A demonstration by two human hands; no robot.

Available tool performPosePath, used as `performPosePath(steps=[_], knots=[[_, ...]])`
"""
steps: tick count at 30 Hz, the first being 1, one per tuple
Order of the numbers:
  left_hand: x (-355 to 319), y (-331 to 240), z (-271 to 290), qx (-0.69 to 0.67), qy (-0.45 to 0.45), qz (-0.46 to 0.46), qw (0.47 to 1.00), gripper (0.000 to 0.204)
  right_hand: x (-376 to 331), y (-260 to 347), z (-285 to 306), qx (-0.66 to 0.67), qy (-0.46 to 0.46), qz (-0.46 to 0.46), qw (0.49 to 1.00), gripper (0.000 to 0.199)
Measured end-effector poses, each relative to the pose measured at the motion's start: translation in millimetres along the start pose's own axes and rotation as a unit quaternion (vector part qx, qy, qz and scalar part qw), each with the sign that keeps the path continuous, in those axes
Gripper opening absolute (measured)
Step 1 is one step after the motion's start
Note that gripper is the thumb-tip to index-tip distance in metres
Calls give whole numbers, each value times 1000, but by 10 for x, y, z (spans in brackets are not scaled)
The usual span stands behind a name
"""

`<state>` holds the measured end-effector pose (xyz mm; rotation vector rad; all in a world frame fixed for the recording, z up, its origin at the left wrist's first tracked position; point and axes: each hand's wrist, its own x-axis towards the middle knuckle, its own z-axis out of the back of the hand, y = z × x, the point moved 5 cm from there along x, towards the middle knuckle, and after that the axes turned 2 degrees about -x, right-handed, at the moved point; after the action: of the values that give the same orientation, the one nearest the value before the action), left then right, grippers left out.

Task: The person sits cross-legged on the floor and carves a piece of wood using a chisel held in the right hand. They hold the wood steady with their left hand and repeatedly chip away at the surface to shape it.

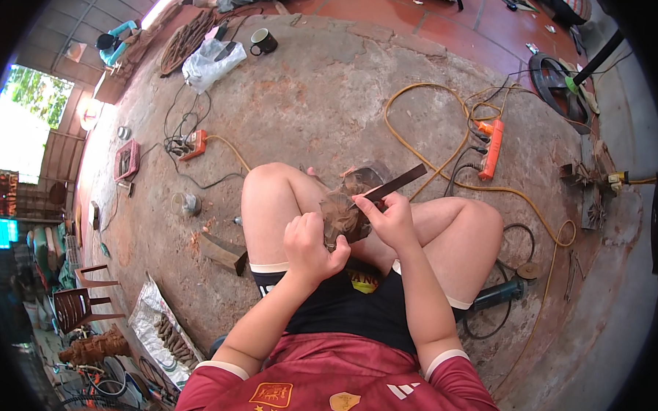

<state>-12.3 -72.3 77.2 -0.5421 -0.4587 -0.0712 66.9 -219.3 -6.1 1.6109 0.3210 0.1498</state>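
Observation:
A brown carved wooden piece with a rounded, uneven surface sits between my bent legs. My left hand is closed on its near left side, with the thumb pointing toward the wood. In my right hand is a long, flat, dark file-like strip, gripped between thumb and fingers. The strip slants up to the right, and its lower end lies over the carving. Fingers and wood hide part of that end, so I cannot tell whether it touches the surface.
An orange power strip with a looping yellow cord lies to the right. On the left are another orange socket box, a metal can and a wood block. A black mug and plastic bag stand farther off. A green power tool lies by my right knee.

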Motion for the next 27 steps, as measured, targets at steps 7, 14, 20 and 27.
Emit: performPosePath(steps=[7, 14, 20, 27], knots=[[-5, -13, -1, 1, -4, -4, 1000, 35, -33, 17, -15, -2, -48, -23, 999, 13], [5, -33, 11, 1, -5, -9, 1000, 35, -19, 87, 11, -43, -15, 22, 999, 12], [3, -14, -7, -2, -9, -8, 1000, 35, -52, 134, 1, -11, -8, 39, 999, 12], [-3, 1, -9, 1, -9, -12, 1000, 34, -55, 139, -38, 29, -17, -4, 999, 14]])
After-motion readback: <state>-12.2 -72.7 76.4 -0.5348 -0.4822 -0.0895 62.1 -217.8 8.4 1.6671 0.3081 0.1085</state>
